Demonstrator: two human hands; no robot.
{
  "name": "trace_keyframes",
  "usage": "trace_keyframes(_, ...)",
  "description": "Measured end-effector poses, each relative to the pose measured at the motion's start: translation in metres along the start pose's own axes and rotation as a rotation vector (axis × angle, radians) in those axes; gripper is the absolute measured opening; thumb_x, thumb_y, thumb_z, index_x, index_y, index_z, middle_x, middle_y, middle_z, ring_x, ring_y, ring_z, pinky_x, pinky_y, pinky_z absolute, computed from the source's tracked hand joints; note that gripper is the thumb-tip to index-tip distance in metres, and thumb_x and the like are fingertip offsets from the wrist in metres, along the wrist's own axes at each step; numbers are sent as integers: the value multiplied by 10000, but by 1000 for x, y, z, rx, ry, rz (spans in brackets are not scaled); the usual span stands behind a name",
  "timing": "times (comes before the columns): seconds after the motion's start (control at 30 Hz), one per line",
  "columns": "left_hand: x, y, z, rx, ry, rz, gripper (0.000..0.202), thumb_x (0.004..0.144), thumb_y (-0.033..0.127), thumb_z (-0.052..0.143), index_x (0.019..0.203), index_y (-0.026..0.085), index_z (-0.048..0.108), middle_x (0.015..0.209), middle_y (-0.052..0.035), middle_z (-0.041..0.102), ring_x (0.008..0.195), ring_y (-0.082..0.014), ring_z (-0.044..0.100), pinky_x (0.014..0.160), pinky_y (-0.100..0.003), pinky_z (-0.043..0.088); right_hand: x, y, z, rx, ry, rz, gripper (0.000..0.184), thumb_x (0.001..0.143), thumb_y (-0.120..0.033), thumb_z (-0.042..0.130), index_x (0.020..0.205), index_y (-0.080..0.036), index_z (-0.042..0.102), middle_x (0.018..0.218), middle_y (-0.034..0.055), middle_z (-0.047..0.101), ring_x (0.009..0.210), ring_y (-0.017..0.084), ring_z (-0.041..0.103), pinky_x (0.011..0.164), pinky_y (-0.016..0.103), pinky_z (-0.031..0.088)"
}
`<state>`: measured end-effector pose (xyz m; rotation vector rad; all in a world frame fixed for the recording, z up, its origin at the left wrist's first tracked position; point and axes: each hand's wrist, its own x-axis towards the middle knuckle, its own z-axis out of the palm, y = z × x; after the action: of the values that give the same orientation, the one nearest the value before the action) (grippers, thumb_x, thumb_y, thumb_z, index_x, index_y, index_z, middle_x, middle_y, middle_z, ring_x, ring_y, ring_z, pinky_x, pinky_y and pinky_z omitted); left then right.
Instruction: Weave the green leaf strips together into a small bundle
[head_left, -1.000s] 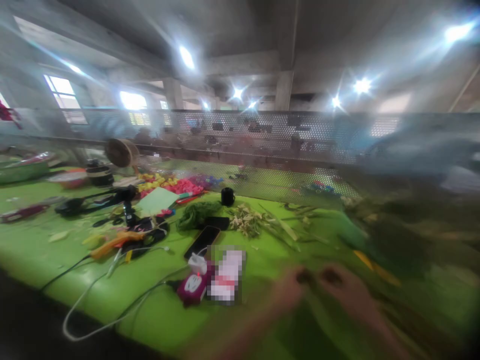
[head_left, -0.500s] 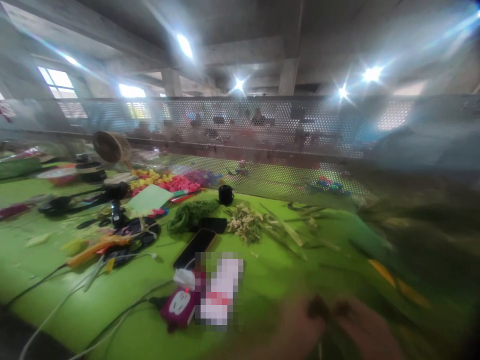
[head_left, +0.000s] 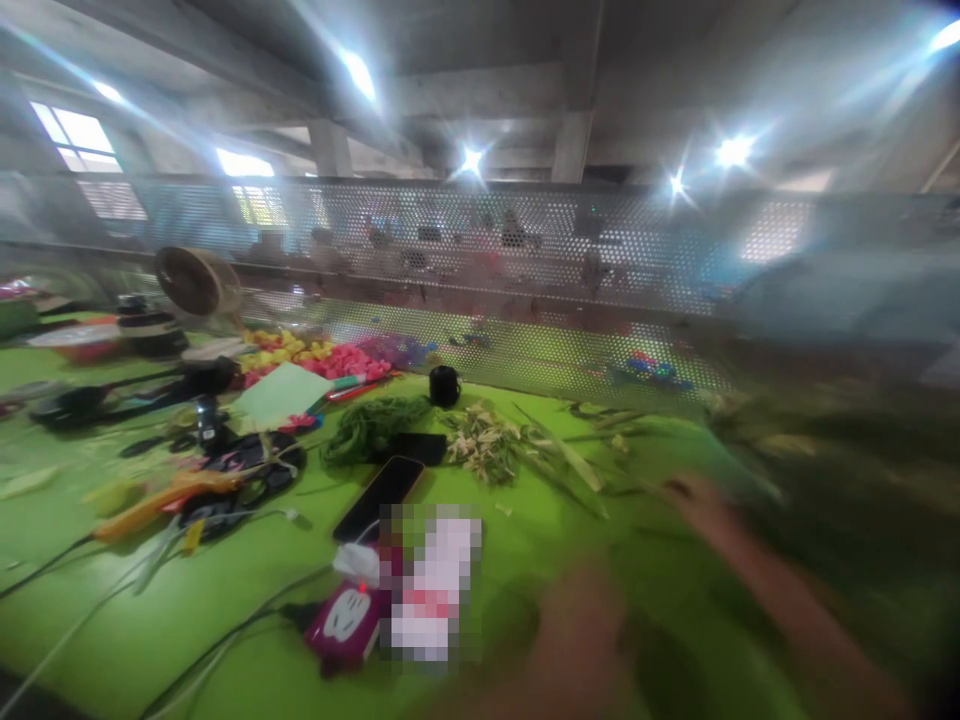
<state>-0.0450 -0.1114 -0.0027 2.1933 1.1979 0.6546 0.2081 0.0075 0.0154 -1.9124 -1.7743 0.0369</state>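
My left hand [head_left: 581, 610] is low in the view over the green tabletop, right of a blurred-out pinkish item [head_left: 439, 580]. Motion smears it, and its fingers cannot be made out. My right hand [head_left: 694, 500] reaches farther forward, fingers bent and drawn together. Whatever lies between its fingertips is too blurred to name. Just beyond it are long green leaf-like strips [head_left: 574, 460]. A heap of pale short cut pieces [head_left: 484, 440] lies left of those strips. Along the right side spreads a dark green leafy mass [head_left: 847, 490], close to my right forearm.
Two dark phones, one at the front [head_left: 379, 497], lie near a purple power adapter [head_left: 345, 620] with cables. A black mug [head_left: 445, 386] stands by the perforated metal screen [head_left: 480, 260]. An orange-handled tool [head_left: 169, 500], green bundle [head_left: 375, 425] and pink and yellow pieces [head_left: 322, 358] lie leftward.
My hands were together at the bottom over something dark and greenish. Now they are apart: the right has moved forward and up, the left slightly left. The view has shifted a little right.
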Motion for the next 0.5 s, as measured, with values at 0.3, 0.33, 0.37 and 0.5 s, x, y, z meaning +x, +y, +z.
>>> trace_keyframes(0.3, 2, 5, -3, 42, 44, 78, 220, 760, 275, 576, 960, 236, 659, 1044, -105, 603, 997, -293, 499, 852, -440, 386, 26, -38, 51, -127, -181, -101, 227, 793, -332, 531, 893, -221, 703, 938, 85, 710, 815, 210, 632, 696, 298, 413)
trace_keyframes(0.33, 2, 6, -3, 56, 32, 67, 213, 760, 269, 576, 950, 227, 661, 1050, -111, 603, 1006, -304, 500, 856, -456, 384, 27, -48, 59, -119, -199, -119, 231, 794, -348, 537, 892, -219, 701, 939, 82, 710, 830, 207, 632, 703, 290, 417)
trace_keyframes(0.37, 2, 7, -2, 67, 24, 51, 202, 762, 266, 574, 937, 220, 664, 1049, -115, 605, 1010, -312, 502, 861, -471, 382, 29, -56, 66, -114, -210, -130, 225, 789, -347, 548, 886, -212, 700, 929, 83, 711, 837, 206, 631, 705, 284, 418)
trace_keyframes(0.5, 3, 7, -4, 19, 65, -14, 198, 770, 275, 580, 945, 237, 664, 1067, -93, 614, 1022, -302, 507, 894, -479, 370, 33, -73, 82, -121, -227, -110, 133, 745, -250, 585, 797, -185, 689, 814, 92, 709, 772, 206, 635, 680, 281, 410)
